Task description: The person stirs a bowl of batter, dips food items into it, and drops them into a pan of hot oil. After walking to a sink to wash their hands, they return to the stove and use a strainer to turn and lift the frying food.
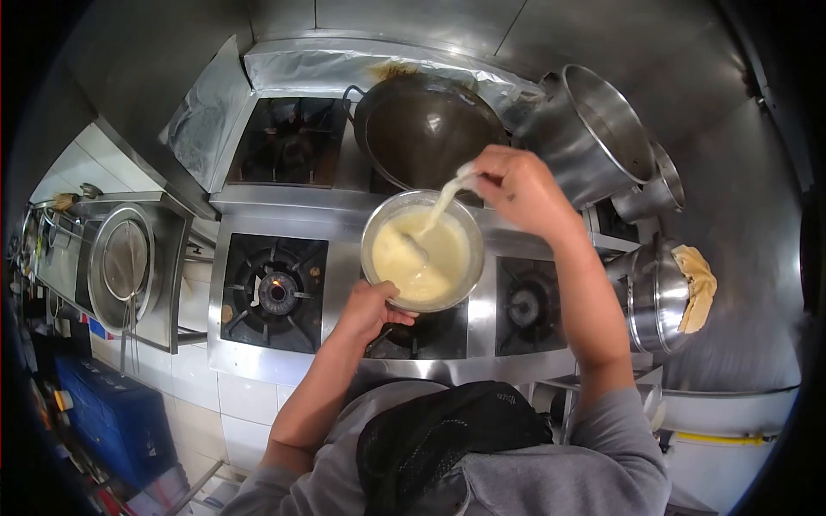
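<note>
A person's left hand [372,314] steadies a metal bowl [476,249] of pale yellow mixture [447,249] above the stove [353,232], fingers gripping its 7 o'clock rim. The right hand [519,185], at 1 o'clock, pinches a coated utensil [442,204] dipped inside. A wok [430,129] sits at 12 o'clock, a tall pot [594,129] at 2.

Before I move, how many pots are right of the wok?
3: tall pot beside the wok, small pot right of it, cloth-topped pot nearer the person. Others may be hidden.
</note>
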`<state>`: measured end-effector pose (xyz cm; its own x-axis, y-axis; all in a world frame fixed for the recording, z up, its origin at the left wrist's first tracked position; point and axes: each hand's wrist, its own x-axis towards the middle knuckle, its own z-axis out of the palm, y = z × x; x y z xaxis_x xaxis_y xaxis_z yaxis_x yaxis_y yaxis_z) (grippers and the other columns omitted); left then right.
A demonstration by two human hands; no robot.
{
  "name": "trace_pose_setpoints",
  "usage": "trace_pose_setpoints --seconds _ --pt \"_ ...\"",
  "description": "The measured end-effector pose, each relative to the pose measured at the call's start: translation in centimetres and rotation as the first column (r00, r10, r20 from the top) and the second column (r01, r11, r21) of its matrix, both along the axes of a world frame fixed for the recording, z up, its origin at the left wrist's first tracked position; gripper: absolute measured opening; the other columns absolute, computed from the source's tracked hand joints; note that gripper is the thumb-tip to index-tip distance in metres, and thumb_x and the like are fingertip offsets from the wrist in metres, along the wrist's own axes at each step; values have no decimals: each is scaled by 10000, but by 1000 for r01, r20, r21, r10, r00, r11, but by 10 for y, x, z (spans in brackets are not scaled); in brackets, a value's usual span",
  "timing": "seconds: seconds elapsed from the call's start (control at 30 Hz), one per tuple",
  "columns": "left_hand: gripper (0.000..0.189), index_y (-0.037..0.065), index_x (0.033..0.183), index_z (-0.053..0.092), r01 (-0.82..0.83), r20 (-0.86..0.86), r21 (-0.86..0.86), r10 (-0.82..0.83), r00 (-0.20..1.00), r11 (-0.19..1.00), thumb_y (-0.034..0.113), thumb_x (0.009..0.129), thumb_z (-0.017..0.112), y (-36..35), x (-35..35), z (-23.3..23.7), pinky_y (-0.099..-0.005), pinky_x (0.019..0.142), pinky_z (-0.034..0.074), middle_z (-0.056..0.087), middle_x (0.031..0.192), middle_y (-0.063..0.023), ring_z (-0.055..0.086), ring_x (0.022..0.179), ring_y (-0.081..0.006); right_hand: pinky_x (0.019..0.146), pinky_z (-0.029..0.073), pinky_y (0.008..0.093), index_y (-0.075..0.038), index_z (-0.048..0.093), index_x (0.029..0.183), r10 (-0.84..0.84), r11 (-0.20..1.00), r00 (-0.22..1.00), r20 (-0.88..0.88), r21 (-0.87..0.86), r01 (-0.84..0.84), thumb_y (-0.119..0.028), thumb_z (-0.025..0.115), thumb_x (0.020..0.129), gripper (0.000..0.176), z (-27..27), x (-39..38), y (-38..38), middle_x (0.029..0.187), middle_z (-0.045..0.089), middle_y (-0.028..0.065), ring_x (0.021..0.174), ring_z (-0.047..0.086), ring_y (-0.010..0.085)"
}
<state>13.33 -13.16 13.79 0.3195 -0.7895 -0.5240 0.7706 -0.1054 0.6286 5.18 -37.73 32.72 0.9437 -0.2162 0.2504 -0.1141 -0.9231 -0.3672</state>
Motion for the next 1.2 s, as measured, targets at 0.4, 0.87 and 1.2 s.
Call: trace_pose_setpoints --seconds 0.4,0.87,1.2 --pt "384 -158 1179 538 33 -59 63 -29 998 997 78 876 546 2 14 -13 -427 581 617 686 917 -258 708 684 -329 654 495 353 -32 725 1027 -193 971 972 131 -117 208 -133 719 873 184 -40 76 -103 899 692 128 700 629 251" --pt "344 -143 1194 543 -66 -53 86 71 996 994 53 915 502 36 39 -25 -416 581 620 693 936 -254 712 693 -321 713 553 448 -99 720 843 -235 914 960 -152 -371 165 -115 656 770 98 -165 77 -94 890 676 104 836 687 326" --pt "351 -142 1202 518 -111 -33 81 114 993 991 40 906 471 41 45 -20 -396 577 622 686 953 -253 721 721 -330 761 553 462 -106 742 817 -190 943 930 -314 -321 85 -110 656 758 104 -182 51 -84 920 713 116 893 686 335"
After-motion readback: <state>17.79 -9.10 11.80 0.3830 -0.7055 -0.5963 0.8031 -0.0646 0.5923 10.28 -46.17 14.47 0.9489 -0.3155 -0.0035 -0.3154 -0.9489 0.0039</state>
